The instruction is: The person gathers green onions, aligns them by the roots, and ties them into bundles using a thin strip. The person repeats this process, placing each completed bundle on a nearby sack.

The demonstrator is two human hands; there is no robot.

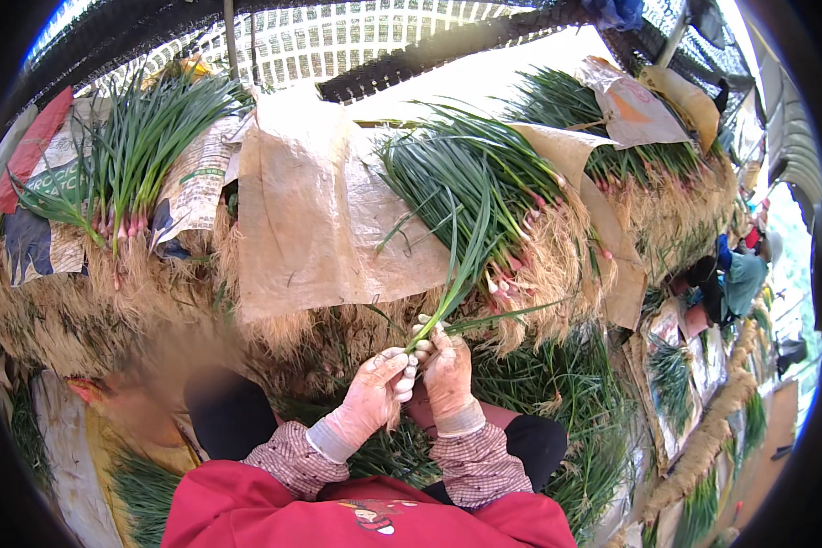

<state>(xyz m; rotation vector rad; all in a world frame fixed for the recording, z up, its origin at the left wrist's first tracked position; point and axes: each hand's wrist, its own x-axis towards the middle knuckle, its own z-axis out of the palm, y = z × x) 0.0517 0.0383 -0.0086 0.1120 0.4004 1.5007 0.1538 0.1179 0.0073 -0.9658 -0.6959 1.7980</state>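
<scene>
Both hands, in thin pale gloves with bare-looking cuffs, meet in front of my lap. My left hand (pixel 377 390) closes around the lower end of a green garlic plant (pixel 445 305), with pale roots hanging below the fingers. Its long leaves rise up and to the right. My right hand (pixel 446 366) pinches the same plant's stem just above, and one leaf sticks out to the right. Just beyond lies a heap of green garlic plants (pixel 445 178) with pinkish bulbs and tan roots, on a woven plastic sheet (pixel 301 226).
More garlic plants (pixel 137 151) stand at the left on printed sacks (pixel 195 181), and another pile (pixel 630 154) lies at the upper right. Leaves (pixel 555 397) cover the ground beside my knees. Another person (pixel 736 281) sits at the far right, near a row of rooted bundles (pixel 716 418).
</scene>
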